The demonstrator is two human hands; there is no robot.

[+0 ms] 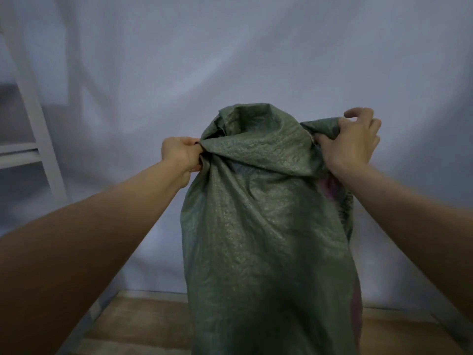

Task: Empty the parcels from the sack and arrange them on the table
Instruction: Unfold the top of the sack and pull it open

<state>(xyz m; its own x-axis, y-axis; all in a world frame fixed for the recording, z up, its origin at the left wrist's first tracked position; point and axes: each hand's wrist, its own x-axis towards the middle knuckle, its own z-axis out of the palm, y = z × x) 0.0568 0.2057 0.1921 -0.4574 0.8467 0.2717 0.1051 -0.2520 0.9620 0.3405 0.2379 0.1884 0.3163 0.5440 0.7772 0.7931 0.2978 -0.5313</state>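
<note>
Between both hands [179,152], a crinkled green sack [258,213] hangs.

Brightness: dim and even, with a cool bluish cast over the pale backdrop [256,60].
Light source: not visible; the brightest patch lies on the backdrop above the sack [261,213].
Shadows: soft folds across the backdrop; the sack's lower half runs dark, and the forearm nearest the lower left corner is deeply shaded.
Glare: faint sheen on the sack's woven upper face, just below its top.
Blur: general softness; the white frame [38,119] far left of the sack is smeared.
Distortion: wide-angle bowing toward the edges, away from the sack.
</note>
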